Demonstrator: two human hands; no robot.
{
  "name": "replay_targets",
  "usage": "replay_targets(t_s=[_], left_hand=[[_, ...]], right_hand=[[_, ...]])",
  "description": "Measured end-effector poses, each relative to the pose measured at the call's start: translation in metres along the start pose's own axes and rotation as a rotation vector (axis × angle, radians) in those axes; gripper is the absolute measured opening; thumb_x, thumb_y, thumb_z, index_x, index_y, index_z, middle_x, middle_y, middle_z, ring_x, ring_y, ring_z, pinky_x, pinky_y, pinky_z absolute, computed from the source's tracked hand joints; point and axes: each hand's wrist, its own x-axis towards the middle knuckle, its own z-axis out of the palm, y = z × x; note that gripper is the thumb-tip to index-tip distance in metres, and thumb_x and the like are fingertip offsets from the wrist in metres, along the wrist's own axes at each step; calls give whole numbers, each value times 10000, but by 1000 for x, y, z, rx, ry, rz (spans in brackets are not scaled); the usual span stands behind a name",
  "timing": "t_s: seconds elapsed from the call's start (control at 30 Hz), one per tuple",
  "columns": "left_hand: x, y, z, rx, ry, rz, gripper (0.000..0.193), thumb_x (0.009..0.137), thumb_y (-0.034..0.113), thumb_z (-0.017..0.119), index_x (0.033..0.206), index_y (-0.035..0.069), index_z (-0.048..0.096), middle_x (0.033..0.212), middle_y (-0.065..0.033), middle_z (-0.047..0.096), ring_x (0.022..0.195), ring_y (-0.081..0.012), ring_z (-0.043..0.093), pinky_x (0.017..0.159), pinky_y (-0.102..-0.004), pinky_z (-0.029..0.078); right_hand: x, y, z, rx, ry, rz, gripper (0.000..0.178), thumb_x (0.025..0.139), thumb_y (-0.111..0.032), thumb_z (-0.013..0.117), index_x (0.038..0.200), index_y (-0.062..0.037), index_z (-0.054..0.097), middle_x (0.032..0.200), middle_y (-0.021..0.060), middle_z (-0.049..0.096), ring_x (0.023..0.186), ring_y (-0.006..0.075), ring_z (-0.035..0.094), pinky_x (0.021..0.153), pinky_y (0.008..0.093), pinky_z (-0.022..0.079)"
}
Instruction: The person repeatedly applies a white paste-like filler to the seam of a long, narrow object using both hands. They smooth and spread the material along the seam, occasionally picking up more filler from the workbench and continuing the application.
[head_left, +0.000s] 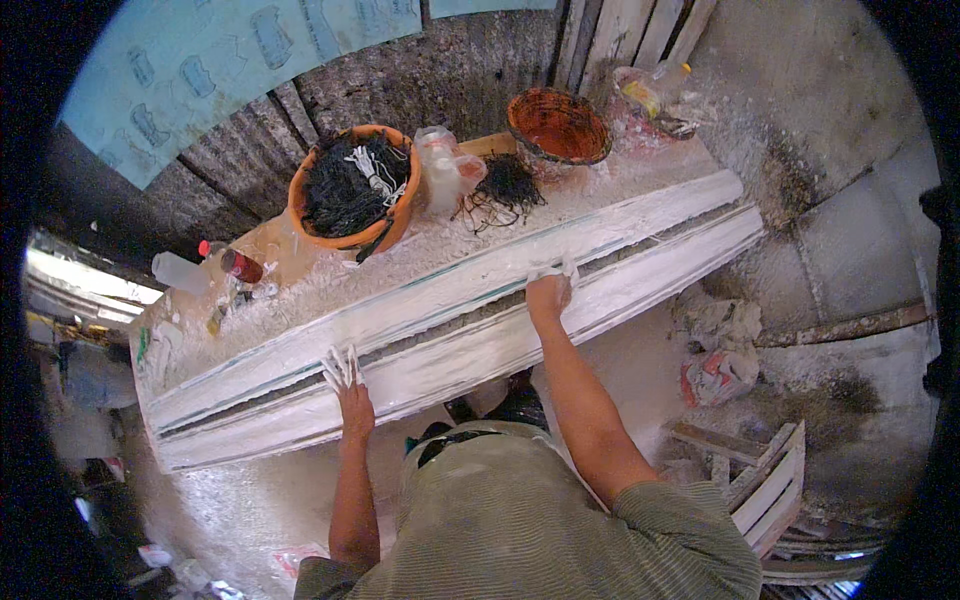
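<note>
A long white, plaster-like slab [440, 362] lies slantwise across the worktable. Lengthwise down its middle runs a dark, rough groove [440, 328], with thin green lines along the far half. My left hand [350, 390] rests at the near half, left of centre, its white-coated fingers apart and reaching toward the groove. Further right, my right hand [550, 288] is over the groove with its fingers curled and thickly coated in white. Whatever it grips blends into the white and cannot be made out.
Behind the slab, the dusty table [440, 258] bears an orange basin [300, 205] of black strands and white cord, a clear plastic bag [440, 165], loose black strands [500, 190], an orange-brown bowl [560, 125] and bottles [242, 266]. A wooden stool [775, 480] stands at right.
</note>
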Motion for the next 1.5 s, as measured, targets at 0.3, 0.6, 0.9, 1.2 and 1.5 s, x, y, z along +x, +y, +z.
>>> replay_targets(t_s=[0.3,0.6,0.9,1.2,1.5], left_hand=[[-21,-22,-15,-156,-161,-386,563,974,115,304,1532,43,289,1555,-253,289,1435,-463,211,1189,-489,150],[-2,5,-11,-235,-45,-164,582,969,127,304,1544,46,258,1614,-244,119,1496,-430,13,1214,-475,31],[6,-21,19,-193,-73,-214,595,953,105,334,1543,66,271,1594,-264,173,1486,-429,102,1213,-460,87],[-34,-38,40,-302,-53,-432,536,1000,168,334,1515,18,308,1571,-230,275,1462,-409,204,1203,-436,141],[-27,2,4,-376,9,-477,530,1001,156,306,1506,-5,311,1576,-225,270,1472,-393,192,1208,-424,131]], right_hand=[[95,66,130,418,-36,-276,173,770,-160,623,773,-26,732,802,184,711,753,339,695,666,469,537],[-32,-95,85,756,-545,-342,330,875,-282,630,1060,-12,678,967,257,692,932,414,673,787,491,535],[-20,-38,-3,416,-233,-577,208,856,-300,700,1029,-187,724,973,134,680,847,356,663,772,441,556],[49,19,-29,114,-256,-1187,198,902,-278,578,1044,-190,684,1082,80,667,941,318,660,731,465,556],[59,24,-6,81,-172,-1264,220,906,-261,584,1079,-141,648,1095,126,657,957,339,646,759,473,529]])
